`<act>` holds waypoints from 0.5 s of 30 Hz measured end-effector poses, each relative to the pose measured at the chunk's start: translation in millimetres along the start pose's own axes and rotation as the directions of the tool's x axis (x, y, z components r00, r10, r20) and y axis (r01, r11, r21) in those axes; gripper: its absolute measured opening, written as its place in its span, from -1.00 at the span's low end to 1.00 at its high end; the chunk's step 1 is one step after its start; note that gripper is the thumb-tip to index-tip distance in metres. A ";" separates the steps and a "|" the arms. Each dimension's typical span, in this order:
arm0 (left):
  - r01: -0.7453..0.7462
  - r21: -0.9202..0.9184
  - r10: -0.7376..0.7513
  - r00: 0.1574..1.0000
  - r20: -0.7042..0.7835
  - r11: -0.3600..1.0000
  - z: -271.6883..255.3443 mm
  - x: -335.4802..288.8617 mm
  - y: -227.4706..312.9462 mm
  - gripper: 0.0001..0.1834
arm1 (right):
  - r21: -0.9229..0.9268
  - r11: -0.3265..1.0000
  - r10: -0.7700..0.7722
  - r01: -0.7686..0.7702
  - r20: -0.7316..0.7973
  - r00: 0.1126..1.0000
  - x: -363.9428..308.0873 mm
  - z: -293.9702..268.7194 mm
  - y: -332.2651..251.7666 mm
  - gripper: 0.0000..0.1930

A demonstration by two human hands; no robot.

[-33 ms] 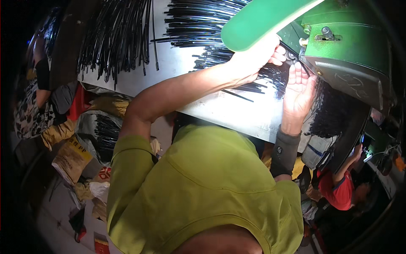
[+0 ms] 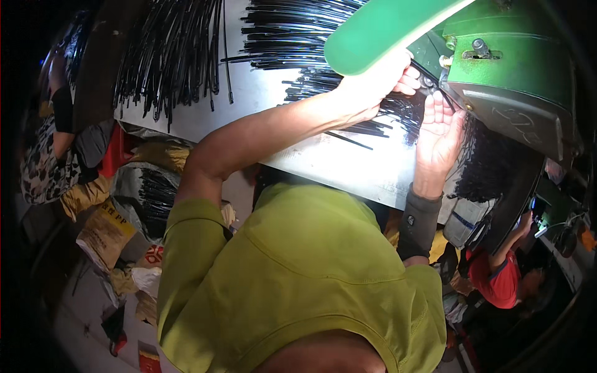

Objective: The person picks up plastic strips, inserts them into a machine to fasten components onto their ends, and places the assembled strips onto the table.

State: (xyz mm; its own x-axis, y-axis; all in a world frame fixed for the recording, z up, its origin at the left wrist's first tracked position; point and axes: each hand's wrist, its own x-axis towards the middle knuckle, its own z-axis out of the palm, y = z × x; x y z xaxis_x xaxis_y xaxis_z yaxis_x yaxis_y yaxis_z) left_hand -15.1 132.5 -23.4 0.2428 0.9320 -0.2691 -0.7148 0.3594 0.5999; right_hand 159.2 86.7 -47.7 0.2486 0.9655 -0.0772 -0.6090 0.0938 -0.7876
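At the green machine (image 2: 510,71), my left hand (image 2: 385,81) has its fingers curled around one end of a thin black strip (image 2: 426,69). The lamp head hides part of that hand. My right hand (image 2: 438,133) is palm up, with the strip's other end between its fingers and thumb. Between the two hands, the strip lies close against the machine's small metal fittings (image 2: 429,82). Many more loose black strips (image 2: 292,37) are spread on the pale table (image 2: 249,93) beyond my left forearm.
A green lamp head (image 2: 379,37) overhangs my left hand. Another bundle of black strips (image 2: 174,56) lies at the far left, and a dark heap of strips (image 2: 488,165) under the machine. Bags (image 2: 106,233) crowd the floor. People work at left (image 2: 53,155) and right (image 2: 494,280).
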 end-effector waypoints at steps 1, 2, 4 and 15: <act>0.000 0.000 0.000 1.000 0.001 1.000 0.7 -0.2 1.8 -0.83 | 0.000 1.000 -0.001 0.001 0.000 1.000 -0.2 -0.3 -0.4 -0.73; 0.004 -0.039 -0.003 1.000 0.021 0.999 0.6 -0.8 3.8 -0.82 | -0.005 1.000 -0.003 0.003 0.009 1.000 -0.4 -1.0 -0.7 -0.73; 0.007 -0.078 -0.004 0.999 0.040 0.997 -0.5 0.1 4.0 -0.81 | -0.008 1.000 -0.004 0.004 0.019 1.000 -0.5 -1.8 0.0 -0.73; 0.041 -0.057 -0.040 0.999 0.017 0.998 4.8 1.7 7.9 -0.82 | 0.014 1.000 -0.002 0.003 -0.029 1.000 -0.9 0.1 -0.4 -0.71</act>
State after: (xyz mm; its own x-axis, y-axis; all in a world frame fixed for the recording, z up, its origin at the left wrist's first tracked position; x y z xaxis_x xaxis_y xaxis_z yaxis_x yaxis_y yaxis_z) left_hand -17.1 137.1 -15.5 0.2822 0.9175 -0.2802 -0.7405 0.3940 0.5444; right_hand 159.1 85.8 -47.3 0.2720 0.9578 -0.0932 -0.6191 0.1000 -0.7790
